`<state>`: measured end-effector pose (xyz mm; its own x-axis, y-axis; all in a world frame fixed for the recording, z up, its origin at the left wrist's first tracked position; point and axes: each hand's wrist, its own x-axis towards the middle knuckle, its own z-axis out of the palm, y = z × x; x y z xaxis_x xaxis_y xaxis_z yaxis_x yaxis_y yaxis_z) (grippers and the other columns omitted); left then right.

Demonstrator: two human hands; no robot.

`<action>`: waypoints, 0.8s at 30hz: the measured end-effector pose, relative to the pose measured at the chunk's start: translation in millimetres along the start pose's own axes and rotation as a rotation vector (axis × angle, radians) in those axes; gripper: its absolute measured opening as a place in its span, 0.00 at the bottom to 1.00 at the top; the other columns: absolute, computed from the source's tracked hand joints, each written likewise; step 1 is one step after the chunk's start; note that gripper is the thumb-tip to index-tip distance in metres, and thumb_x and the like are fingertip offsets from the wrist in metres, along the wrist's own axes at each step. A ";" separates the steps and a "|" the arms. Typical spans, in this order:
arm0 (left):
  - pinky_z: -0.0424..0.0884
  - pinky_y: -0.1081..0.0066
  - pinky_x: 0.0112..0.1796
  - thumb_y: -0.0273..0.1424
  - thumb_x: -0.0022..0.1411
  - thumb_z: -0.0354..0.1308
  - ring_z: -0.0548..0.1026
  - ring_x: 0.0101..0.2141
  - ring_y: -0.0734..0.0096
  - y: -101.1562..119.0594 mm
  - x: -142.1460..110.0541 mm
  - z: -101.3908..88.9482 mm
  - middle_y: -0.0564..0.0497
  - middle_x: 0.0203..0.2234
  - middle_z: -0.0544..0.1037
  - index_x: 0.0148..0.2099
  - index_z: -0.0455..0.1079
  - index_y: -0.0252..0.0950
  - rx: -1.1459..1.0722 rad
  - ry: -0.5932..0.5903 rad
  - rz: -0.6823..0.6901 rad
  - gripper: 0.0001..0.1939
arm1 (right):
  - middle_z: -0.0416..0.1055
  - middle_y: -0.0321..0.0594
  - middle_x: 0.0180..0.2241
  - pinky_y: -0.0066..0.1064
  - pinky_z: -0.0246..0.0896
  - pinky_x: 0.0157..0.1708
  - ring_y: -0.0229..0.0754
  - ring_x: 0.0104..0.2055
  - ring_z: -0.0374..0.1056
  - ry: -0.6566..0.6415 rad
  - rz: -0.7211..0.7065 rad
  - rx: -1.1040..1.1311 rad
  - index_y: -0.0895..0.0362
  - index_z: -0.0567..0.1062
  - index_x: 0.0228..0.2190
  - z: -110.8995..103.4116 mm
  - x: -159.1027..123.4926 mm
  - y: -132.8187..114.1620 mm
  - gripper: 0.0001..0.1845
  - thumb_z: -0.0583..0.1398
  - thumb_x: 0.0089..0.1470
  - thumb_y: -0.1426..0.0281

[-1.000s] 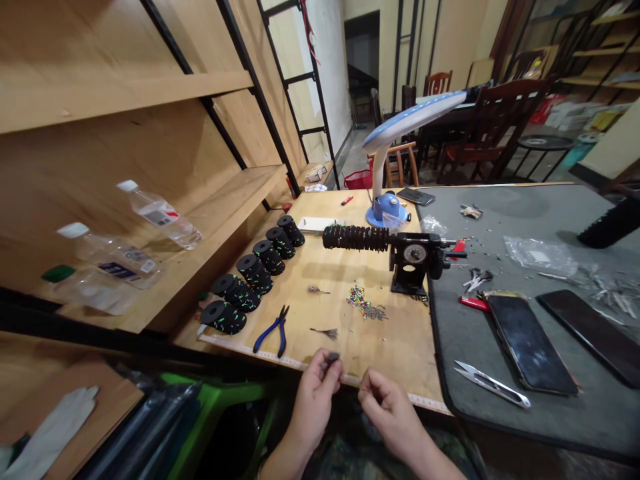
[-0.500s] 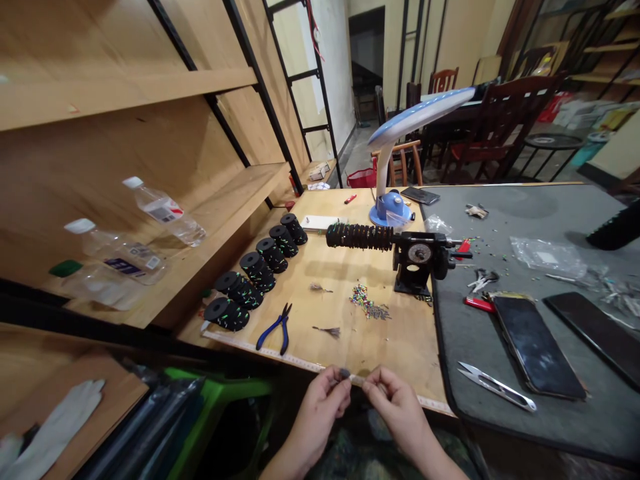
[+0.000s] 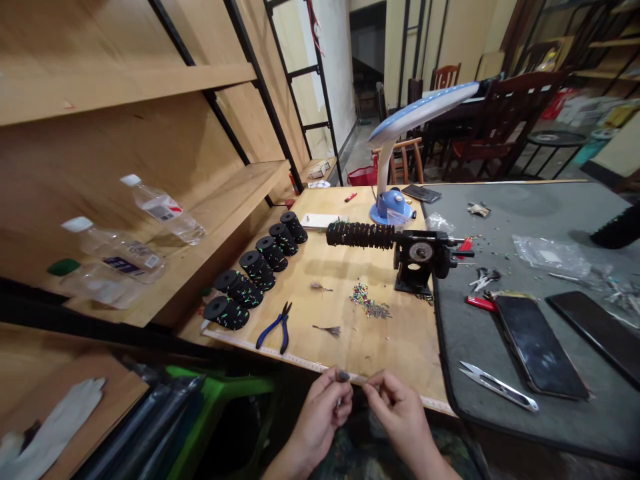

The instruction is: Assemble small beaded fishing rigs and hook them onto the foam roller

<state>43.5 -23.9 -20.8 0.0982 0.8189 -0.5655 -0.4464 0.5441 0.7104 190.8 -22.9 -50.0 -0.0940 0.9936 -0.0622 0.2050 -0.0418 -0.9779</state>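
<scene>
My left hand [image 3: 321, 408] is closed in a pinch at the table's front edge, with a small dark grey piece [image 3: 343, 376] at its fingertips; its kind is too small to tell. Close beside it, my right hand [image 3: 400, 408] has thumb and forefinger pressed together, and whatever lies between them cannot be made out. Beyond the hands, two small feathery tufts, one nearer [image 3: 329, 330] and one farther [image 3: 320, 287], lie on the wooden tabletop [image 3: 300, 313]. A heap of coloured beads [image 3: 361, 293] with small grey pins [image 3: 380, 311] is to their right.
Blue-handled pliers [image 3: 275, 330] lie left, by a row of black spools [image 3: 257, 269]. A black winding device [image 3: 417, 260] carries a wrapped roller [image 3: 360, 235] under a blue lamp [image 3: 390, 203]. Thread snips [image 3: 499, 387] and a phone [image 3: 537, 343] rest on the grey mat [image 3: 480, 440].
My hands have drawn slightly apart at the fingertips, and the right hand has tilted a little. The items on the table have stayed in place.
</scene>
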 end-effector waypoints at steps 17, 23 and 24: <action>0.38 0.76 0.19 0.32 0.46 0.60 0.50 0.15 0.87 -1.5 1.1 -0.5 0.62 0.15 0.58 0.25 0.56 0.36 0.076 0.005 0.052 0.13 | 0.50 0.25 0.15 0.24 0.43 0.18 0.32 0.17 0.50 0.015 -0.213 -0.285 0.56 0.68 0.21 3.9 -6.4 -4.2 0.13 0.55 0.55 0.67; 0.38 0.76 0.18 0.30 0.45 0.58 0.49 0.15 0.86 -2.7 0.8 -0.6 0.63 0.15 0.57 0.26 0.57 0.36 0.118 0.008 0.081 0.10 | 0.53 0.26 0.15 0.23 0.45 0.19 0.32 0.17 0.52 0.022 -0.242 -0.342 0.56 0.68 0.21 3.5 -5.5 -5.3 0.12 0.55 0.55 0.68; 0.38 0.76 0.18 0.30 0.45 0.58 0.49 0.15 0.86 -2.6 0.4 -0.1 0.63 0.15 0.57 0.26 0.58 0.36 0.122 0.008 0.088 0.09 | 0.54 0.26 0.15 0.23 0.45 0.19 0.32 0.17 0.52 0.021 -0.243 -0.347 0.56 0.69 0.21 3.7 -5.7 -5.4 0.12 0.55 0.55 0.68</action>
<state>44.6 -25.0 -22.9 0.0560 0.8632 -0.5018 -0.3411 0.4889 0.8029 186.6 -28.8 -45.2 -0.1613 0.9722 0.1695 0.4957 0.2283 -0.8379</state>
